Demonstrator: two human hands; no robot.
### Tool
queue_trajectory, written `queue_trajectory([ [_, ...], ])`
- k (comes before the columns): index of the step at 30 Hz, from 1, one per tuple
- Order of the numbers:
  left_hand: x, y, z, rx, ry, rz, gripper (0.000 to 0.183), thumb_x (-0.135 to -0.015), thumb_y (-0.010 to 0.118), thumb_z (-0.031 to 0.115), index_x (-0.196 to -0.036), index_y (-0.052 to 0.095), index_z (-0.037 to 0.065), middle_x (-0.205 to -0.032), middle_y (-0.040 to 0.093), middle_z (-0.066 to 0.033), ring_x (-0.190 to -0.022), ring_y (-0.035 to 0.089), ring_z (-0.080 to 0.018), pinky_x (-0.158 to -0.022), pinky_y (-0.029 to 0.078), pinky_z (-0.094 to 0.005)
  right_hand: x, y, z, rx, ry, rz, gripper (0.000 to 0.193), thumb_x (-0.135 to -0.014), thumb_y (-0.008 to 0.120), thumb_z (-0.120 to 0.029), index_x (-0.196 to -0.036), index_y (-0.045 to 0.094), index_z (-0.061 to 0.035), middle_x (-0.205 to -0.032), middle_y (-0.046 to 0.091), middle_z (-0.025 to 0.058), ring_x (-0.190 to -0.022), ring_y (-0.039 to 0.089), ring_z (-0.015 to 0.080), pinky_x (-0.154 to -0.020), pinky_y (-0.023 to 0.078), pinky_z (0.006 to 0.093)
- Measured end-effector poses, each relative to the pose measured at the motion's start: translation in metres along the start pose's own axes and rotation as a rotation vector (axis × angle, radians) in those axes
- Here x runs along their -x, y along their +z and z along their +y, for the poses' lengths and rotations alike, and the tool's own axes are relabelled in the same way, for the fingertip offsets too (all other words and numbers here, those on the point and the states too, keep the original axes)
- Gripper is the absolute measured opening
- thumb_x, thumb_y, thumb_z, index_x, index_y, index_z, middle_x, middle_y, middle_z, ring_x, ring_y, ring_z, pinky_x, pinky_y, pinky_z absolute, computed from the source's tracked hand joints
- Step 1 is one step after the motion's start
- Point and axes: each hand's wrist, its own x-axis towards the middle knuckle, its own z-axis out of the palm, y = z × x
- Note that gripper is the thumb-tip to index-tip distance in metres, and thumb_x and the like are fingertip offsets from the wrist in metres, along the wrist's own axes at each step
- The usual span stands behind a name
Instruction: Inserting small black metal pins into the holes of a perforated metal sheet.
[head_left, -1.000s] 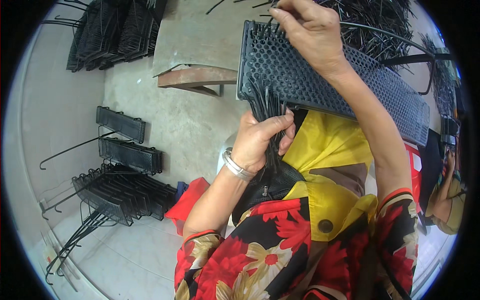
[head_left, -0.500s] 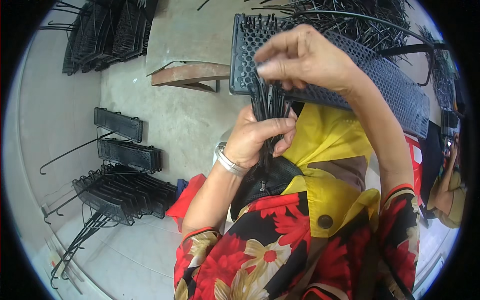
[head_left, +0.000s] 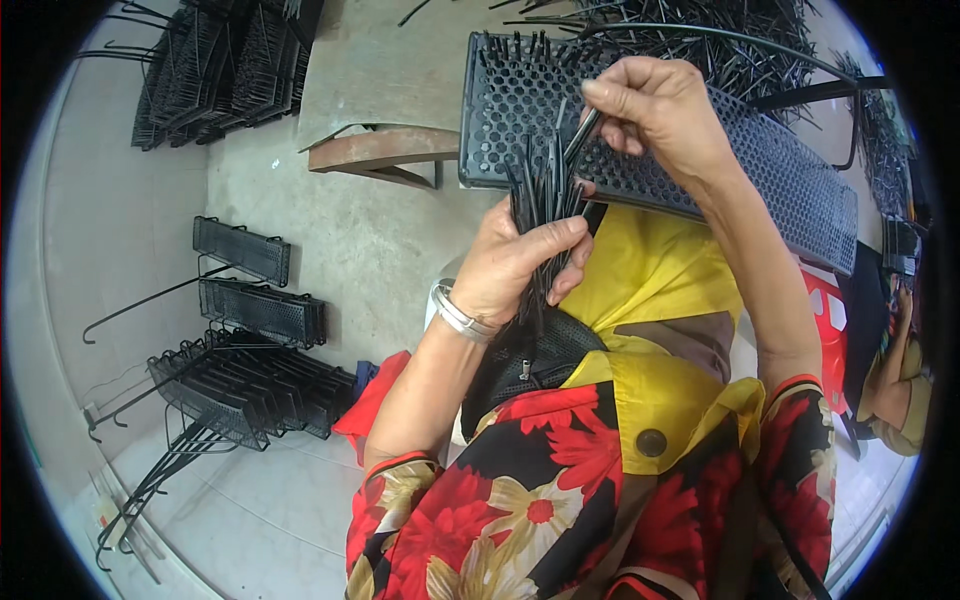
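we see the left hand [head_left: 520,255] wrapped closed around a bundle of black strips [head_left: 540,180], thumb across the front, at the near left edge of a perforated black tray [head_left: 785,185]. the right hand [head_left: 665,115] is pinched at thumb and forefinger on dark strips [head_left: 585,130] above the bundle; we cannot tell how many. short black pieces [head_left: 517,46] stand upright in the tray's far left holes, and a loose black heap [head_left: 700,30] lies beyond.

to do this well, we would judge, we should grip the bundle firmly but not crush it, pinch close to the tips, and draw along the strip's length so neighbours don't drag. we find no readable brand, label or writing on the strips or tray.
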Motion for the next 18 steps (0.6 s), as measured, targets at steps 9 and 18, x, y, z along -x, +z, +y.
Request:
queue_trajectory([
  [9, 0.001, -0.001, -0.002, 0.043, -0.01, 0.075, 0.028, -0.084, 0.055, 0.009, -0.11, 0.048, 0.002, -0.063, 0.051, -0.0055, -0.045, 0.046, -0.0112, -0.038, 0.035, -0.022, -0.018, -0.007, -0.017, 0.101, -0.343, 0.432, 0.013, -0.082, 0.062, -0.012, -0.082, 0.061, 0.0014, -0.063, 0.058, 0.0025, -0.051, 0.053, 0.005, -0.044, 0.04, 0.0156],
  [18, 0.002, 0.001, -0.002, 0.049, -0.025, 0.059, 0.028, -0.084, 0.054, 0.008, -0.111, 0.048, 0.002, -0.063, 0.051, -0.0054, -0.045, 0.046, -0.0109, -0.04, 0.035, -0.0219, -0.041, 0.007, -0.006, 0.447, -0.652, 0.416, 0.011, -0.081, 0.062, -0.012, -0.084, 0.063, -0.0006, -0.065, 0.059, 0.0003, -0.054, 0.053, 0.0037, -0.046, 0.041, 0.0156],
])
